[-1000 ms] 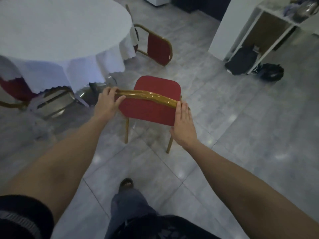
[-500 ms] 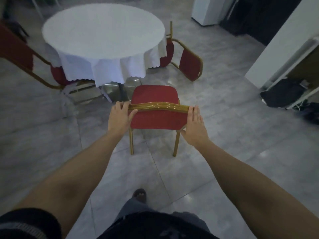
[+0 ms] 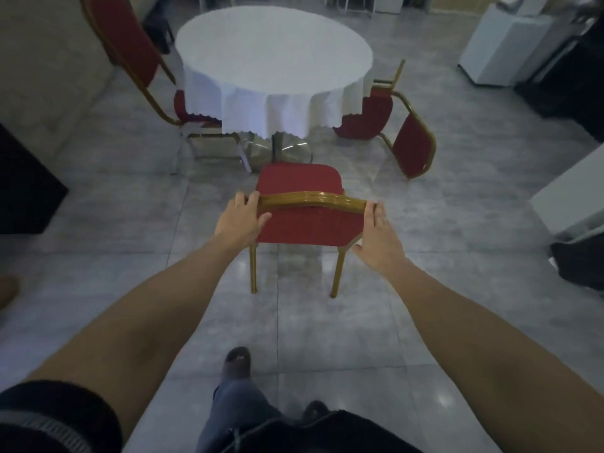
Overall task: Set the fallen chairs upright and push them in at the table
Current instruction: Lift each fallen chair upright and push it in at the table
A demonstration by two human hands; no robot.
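Plainly, the left grip (image 3: 240, 220) clasped the top rail (image 3: 313, 199) of the upright red chair (image 3: 307, 225) while the right grip (image 3: 376, 238) pressed flat-fingered against its side, the chair standing on glossy grey floor tiles (image 3: 457, 256) just short of the white-clothed round table (image 3: 274, 50).

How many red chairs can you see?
3. The middle chair stands upright before the table, the left chair sits at its left, the right chair lies fallen at its right. Others may hide.

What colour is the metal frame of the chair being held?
Glossy gold; the chair frame shows best along its top rail in the head view.
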